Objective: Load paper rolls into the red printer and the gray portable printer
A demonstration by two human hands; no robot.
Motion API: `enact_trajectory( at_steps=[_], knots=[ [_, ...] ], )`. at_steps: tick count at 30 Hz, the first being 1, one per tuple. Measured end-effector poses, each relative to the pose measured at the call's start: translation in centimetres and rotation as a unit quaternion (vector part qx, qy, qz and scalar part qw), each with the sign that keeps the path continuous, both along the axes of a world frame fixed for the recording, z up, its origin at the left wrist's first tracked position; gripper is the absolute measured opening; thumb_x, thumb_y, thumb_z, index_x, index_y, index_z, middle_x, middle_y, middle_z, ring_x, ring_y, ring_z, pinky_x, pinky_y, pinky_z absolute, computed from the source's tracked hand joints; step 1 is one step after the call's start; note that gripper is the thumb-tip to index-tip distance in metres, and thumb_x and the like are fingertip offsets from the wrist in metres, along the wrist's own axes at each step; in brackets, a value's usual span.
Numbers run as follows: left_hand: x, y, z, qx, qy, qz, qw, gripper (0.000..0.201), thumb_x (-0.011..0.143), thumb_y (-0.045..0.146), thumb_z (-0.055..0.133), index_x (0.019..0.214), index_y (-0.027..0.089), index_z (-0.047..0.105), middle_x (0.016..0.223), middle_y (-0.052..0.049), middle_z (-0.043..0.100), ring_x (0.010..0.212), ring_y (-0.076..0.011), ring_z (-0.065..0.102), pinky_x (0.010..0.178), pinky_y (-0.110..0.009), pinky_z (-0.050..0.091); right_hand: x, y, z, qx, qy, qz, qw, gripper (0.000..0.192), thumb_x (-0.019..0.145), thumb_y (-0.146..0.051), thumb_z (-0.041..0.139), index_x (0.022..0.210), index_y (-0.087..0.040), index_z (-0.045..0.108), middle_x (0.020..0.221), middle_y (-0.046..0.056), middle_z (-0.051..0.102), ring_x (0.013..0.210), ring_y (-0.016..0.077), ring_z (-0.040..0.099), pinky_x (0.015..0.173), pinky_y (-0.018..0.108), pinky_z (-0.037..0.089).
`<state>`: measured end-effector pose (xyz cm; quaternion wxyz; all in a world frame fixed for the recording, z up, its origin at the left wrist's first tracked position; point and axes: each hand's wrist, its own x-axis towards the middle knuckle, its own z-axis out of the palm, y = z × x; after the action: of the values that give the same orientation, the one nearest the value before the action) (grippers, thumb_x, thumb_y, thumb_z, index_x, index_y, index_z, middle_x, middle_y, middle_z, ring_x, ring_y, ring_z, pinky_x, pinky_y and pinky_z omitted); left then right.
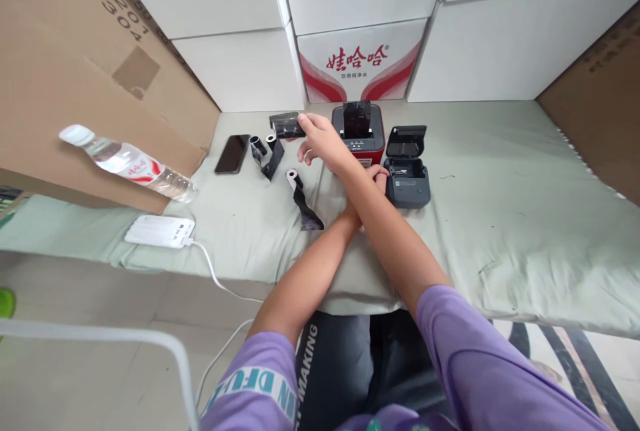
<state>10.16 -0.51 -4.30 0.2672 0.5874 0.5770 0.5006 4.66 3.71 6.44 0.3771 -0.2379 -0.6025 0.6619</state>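
My forearms cross, the right over the left. My right hand (320,140) pinches the end of a roll of glossy black ribbon (287,126), held up over the cloth at the back. My left hand (377,176), partly hidden behind my right forearm, has curled fingers against the left side of a dark grey label printer (410,186), whose lid (406,142) is raised. Just behind my hands stands a red and black printer (359,131) with a dark strip upright on its top. Loose black ribbon rolls (270,158) lie below the held one, and another roll (295,180) trails its ribbon forward.
A phone (233,154) lies left of the rolls. Farther left are a tilted water bottle (135,161) and a white power bank (161,230) with a cable. White boxes (357,61) line the back; cardboard cartons (75,78) flank both sides. Green cloth (505,218) covers the surface.
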Motion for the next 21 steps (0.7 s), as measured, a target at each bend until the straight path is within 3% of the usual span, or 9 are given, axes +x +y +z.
enact_trajectory(
  at_steps=[5,10,18,21],
  knots=[
    [-0.1,-0.3,-0.2,-0.007,0.003,0.008,1.0,0.018,0.093,0.021,0.053,0.083,0.024,0.068,0.081,0.0,0.066,0.088,-0.0192,0.06,0.092,-0.036,0.047,0.3,0.1,0.4,-0.012,0.087,0.049,0.995,0.028,0.1,-0.046,0.061,0.099,-0.022,0.048,0.084,-0.002,0.057,0.062,0.0079,0.053,0.047,0.017,0.041],
    [-0.2,-0.4,-0.1,-0.018,0.005,0.014,1.0,0.019,0.094,0.023,0.053,0.083,0.026,0.069,0.09,-0.001,0.069,0.095,-0.0207,0.061,0.098,-0.038,0.046,0.5,0.3,0.2,0.019,0.128,0.073,0.989,0.034,0.085,-0.03,0.08,0.106,-0.021,0.055,0.087,-0.002,0.059,0.063,0.0068,0.043,0.051,0.018,0.039],
    [-0.4,-0.4,-0.4,-0.026,0.031,0.013,0.999,0.022,0.098,0.027,0.052,0.089,0.027,0.072,0.095,-0.001,0.07,0.101,-0.0204,0.063,0.106,-0.038,0.046,1.5,-0.4,1.1,0.002,0.118,0.082,0.99,0.039,0.091,-0.048,0.072,0.113,-0.022,0.053,0.085,-0.002,0.058,0.067,0.0101,0.055,0.053,0.02,0.044],
    [-1.3,-0.3,-0.6,0.002,0.031,0.007,1.0,0.021,0.1,0.026,0.052,0.092,0.025,0.071,0.104,-0.004,0.072,0.107,-0.0215,0.064,0.112,-0.04,0.044,2.1,-0.7,1.9,0.004,0.11,0.075,0.991,0.044,0.093,-0.056,0.068,0.117,-0.023,0.052,0.089,0.0,0.06,0.069,0.0112,0.059,0.054,0.022,0.047]
  ],
)
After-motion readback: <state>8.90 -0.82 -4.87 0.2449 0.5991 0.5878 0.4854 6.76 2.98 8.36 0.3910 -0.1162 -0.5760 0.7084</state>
